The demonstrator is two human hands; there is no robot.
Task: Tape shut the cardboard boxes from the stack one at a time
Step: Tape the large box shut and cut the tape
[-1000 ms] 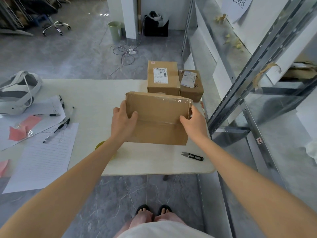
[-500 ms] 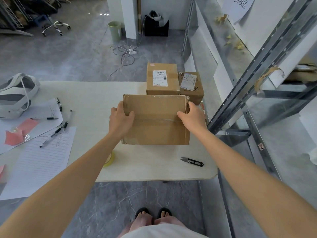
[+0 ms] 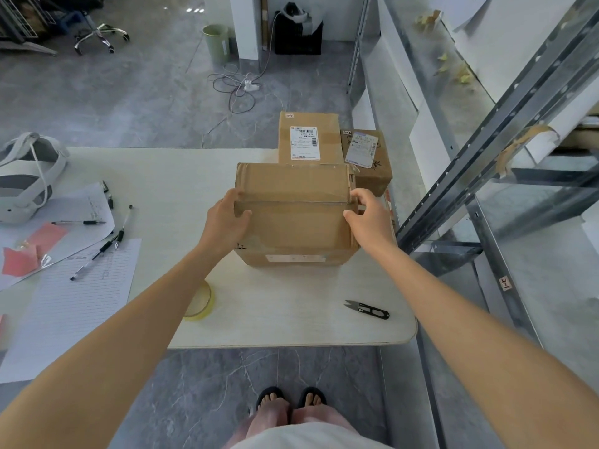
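A brown cardboard box (image 3: 295, 222) stands on the white table (image 3: 291, 319), its top flaps closed with a strip of clear tape along the middle seam. My left hand (image 3: 223, 218) grips its left side, thumb on top. Fingers and thumb of my right hand (image 3: 369, 215) curl round the box's right edge at the end of the seam. A roll of clear yellowish tape (image 3: 202, 306) lies on the table, partly hidden under my left forearm. Two more boxes with shipping labels, one larger (image 3: 308, 137) and one smaller (image 3: 366, 157), stand behind it.
Black thread snips (image 3: 368, 309) lie near the table's front right corner. Papers (image 3: 81, 303), pens (image 3: 97, 254) and pink notes cover the left side, with a white headset (image 3: 22, 183) at the far left. A metal shelf rack (image 3: 470, 157) stands close on the right.
The box was held up and tilted; both hands turned it and set it flat on the table. My hands have shifted to the ends of the top seam.
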